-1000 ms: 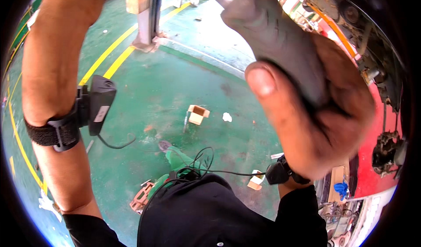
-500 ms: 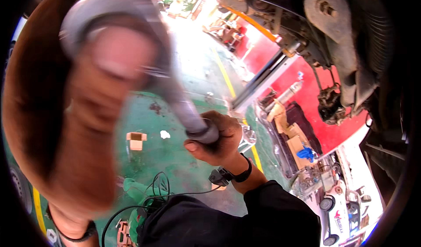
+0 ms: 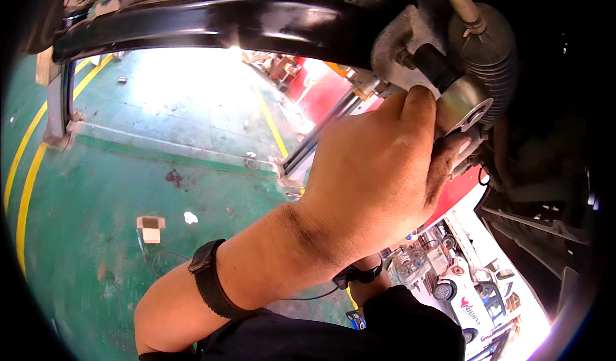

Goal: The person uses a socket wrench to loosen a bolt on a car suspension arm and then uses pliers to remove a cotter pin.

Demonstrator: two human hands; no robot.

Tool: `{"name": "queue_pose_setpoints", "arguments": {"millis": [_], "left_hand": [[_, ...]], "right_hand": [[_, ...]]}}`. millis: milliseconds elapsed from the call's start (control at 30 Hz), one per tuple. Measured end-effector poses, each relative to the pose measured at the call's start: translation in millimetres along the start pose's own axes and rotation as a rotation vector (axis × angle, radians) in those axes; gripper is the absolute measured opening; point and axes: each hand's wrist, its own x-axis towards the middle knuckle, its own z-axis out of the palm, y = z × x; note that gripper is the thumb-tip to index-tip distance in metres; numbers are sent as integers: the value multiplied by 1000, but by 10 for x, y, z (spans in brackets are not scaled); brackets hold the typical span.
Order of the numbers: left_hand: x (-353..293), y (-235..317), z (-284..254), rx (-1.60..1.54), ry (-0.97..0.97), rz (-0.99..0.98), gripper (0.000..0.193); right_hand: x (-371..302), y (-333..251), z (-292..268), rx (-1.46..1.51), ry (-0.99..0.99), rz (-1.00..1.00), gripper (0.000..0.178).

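Note:
My left hand [image 3: 375, 162] reaches up from the lower left, its fingers closed around the round metal head of a ratchet wrench [image 3: 463, 103]. A black socket [image 3: 437, 67] on that head points at a bolt [image 3: 405, 57] in a grey metal bracket [image 3: 393, 45]; I cannot tell whether it is seated on it. The wrench's handle is mostly hidden by my left hand. Of my right hand [image 3: 367, 262], only a bit by the strapped wrist shows below my left forearm; its fingers are hidden.
A glossy black curved bar [image 3: 218, 24] crosses overhead to the bracket. Beside the socket hangs a ribbed rubber boot [image 3: 497, 72]. Below lie a green floor [image 3: 96, 188] and a small open carton [image 3: 151, 230]. A lift post [image 3: 61, 104] stands left; a white car [image 3: 465, 297] is at lower right.
The ratchet wrench has moved from close before the camera to the bolt at upper right. My left hand has gone with it, and my right hand has become mostly hidden.

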Motion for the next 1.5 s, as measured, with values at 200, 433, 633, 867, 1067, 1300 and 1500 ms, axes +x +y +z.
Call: {"name": "queue_pose_setpoints", "arguments": {"millis": [200,433,633,867,1067,1300,1500], "left_hand": [[-71,-105,66,-67,-4,4,31],[-11,-237,78,7,-74,-61,20],[-7,-160,189,-158,-67,-168,21],[-86,-123,162,-137,-165,-279,38],[-380,-329,407,-266,-137,-349,30],[-611,-321,862,-679,-114,-304,21],[-626,-295,830,-593,-109,-305,28]], "right_hand": [[96,-107,-194,-83,7,25,33],[578,7,-575,-85,-74,2,52],[447,-465,-678,-275,39,30,59],[74,-169,-916,-359,23,47,72],[-134,-112,-743,-659,162,37,68],[-337,-368,-765,-1845,325,139,65],[-269,-383,-171,-2662,46,562,61]]}}
